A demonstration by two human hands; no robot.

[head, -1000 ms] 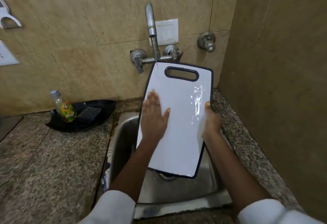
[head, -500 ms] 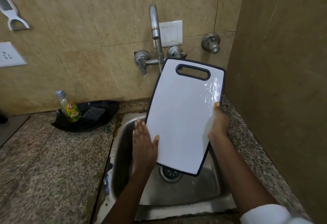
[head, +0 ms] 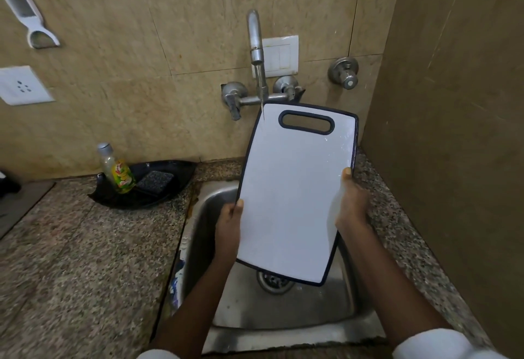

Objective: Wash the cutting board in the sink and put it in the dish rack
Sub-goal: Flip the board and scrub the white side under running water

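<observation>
A white cutting board [head: 292, 188] with a dark rim and a handle slot at its far end is held tilted above the steel sink [head: 255, 319]. My left hand [head: 228, 222] grips its left edge, thumb on the front face. My right hand [head: 351, 202] grips the right edge. A thin stream of water falls from the tap [head: 255, 38] onto the board's top left corner. The drain [head: 273, 280] shows just below the board's near edge. No dish rack is in view.
A black tray [head: 170, 177] on the granite counter [head: 85, 259] left of the sink holds a dish-soap bottle [head: 117, 170] and a scrub sponge [head: 156, 180]. A brown wall [head: 453, 132] rises close on the right. Tap valves [head: 234, 95] and a switch plate [head: 279, 55] sit behind.
My left hand slid off the board's face down to its left edge and took hold there. The board rose and shifted slightly right under the running water.
</observation>
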